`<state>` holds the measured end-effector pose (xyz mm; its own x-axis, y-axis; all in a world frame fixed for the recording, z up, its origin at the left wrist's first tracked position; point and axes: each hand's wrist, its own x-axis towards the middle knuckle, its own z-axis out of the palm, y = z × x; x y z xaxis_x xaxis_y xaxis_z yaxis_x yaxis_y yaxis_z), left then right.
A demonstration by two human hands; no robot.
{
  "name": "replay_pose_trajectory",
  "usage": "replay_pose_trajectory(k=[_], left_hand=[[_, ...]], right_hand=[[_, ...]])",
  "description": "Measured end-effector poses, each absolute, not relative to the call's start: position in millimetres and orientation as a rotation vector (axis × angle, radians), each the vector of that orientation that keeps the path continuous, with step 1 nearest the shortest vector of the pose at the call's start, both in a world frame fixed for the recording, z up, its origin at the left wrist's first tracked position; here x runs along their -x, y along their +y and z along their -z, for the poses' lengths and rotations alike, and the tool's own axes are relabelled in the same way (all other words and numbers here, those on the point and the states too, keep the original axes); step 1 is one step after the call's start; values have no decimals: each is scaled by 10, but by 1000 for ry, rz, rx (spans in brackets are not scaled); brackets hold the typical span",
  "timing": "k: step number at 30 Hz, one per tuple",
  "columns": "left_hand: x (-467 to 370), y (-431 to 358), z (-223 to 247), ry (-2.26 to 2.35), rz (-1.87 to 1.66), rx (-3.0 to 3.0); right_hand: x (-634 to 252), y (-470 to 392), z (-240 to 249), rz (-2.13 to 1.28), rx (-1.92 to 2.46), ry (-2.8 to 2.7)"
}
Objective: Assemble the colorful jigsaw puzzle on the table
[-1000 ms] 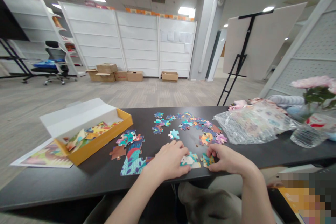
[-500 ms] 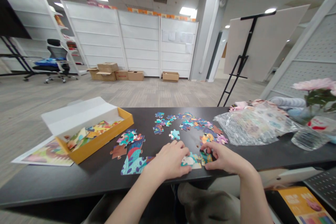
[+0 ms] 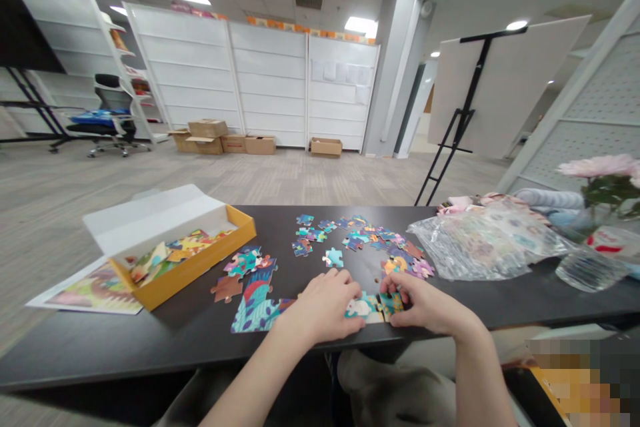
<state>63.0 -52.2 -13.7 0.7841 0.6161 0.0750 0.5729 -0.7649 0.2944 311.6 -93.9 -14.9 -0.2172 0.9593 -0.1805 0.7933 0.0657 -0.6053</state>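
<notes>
My left hand (image 3: pixel 330 303) lies palm down over a row of joined puzzle pieces, its fingers stretched out and pressing on them. At its fingertips shows a section with a white animal (image 3: pixel 357 307). My right hand (image 3: pixel 423 303) pinches a teal and yellow puzzle piece (image 3: pixel 393 303) between thumb and fingers, flat on the table at the right end of that row; a thin dark gap shows between them. Left of my hands the joined section continues as a teal leafy corner (image 3: pixel 253 310). The part under my left hand is hidden.
Loose puzzle pieces (image 3: pixel 355 240) lie scattered beyond my hands, with one teal piece (image 3: pixel 333 257) apart. A yellow box (image 3: pixel 185 273) with more pieces stands at left on a printed sheet (image 3: pixel 90 293). Clear plastic bags (image 3: pixel 485 240) and a flower vase (image 3: pixel 593 267) are at right.
The piece in my right hand now lies flatter and straighter beside the row's end. My left hand stays in place. The view has shifted slightly.
</notes>
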Motion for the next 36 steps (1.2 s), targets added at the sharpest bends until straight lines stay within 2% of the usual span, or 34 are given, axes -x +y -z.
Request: replay_pose_trajectory(k=[20, 27, 31, 36], left_hand=[[-635, -516, 160, 919, -247, -2717], [-525, -446, 110, 877, -263, -2617], [-105, -230, -14, 1119, -322, -2503], [495, -24, -113, 1644, -87, -2334]], right_hand=[[-2960, -877, 98, -884, 1842, -2026], [-3054, -888, 164, -798, 1685, -2042], [-3130, -862, 225, -766, 1692, -1979], [-3084, -828, 228, -711, 1686, -1974]])
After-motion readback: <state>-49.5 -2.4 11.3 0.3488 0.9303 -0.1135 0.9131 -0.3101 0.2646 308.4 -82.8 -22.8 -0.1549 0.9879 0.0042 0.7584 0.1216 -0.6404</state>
